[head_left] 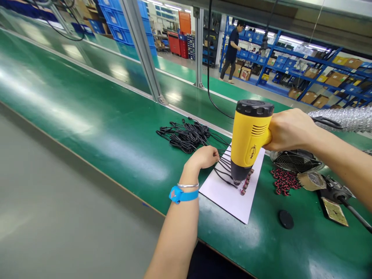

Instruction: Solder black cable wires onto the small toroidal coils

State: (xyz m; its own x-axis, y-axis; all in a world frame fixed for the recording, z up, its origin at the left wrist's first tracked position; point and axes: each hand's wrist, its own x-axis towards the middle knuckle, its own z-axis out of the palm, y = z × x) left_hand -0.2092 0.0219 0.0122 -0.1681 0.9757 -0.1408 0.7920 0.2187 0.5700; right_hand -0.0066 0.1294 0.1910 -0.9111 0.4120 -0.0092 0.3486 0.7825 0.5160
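Right grip [290, 130]: wrapped round yellow heat gun [252, 135], nozzle [240, 174] down.
Left grip [205, 157]: curled; cannot tell if pinching.
Black cables [187, 136]: coiled, white sheet's [228, 203] ten o'clock.
Heating: sweep evenly, left grip clear.

Blue strap [190, 196] and silver bangle [188, 185] worn at the left wrist [190, 177]

The strap is fitted with a rounded blue clasp [175, 194], marked in a reddish tone; the thin, shiny bangle is worn just beside it; both forearms [177, 236] are left bare; dark cloth [212, 263] is partly shown below.
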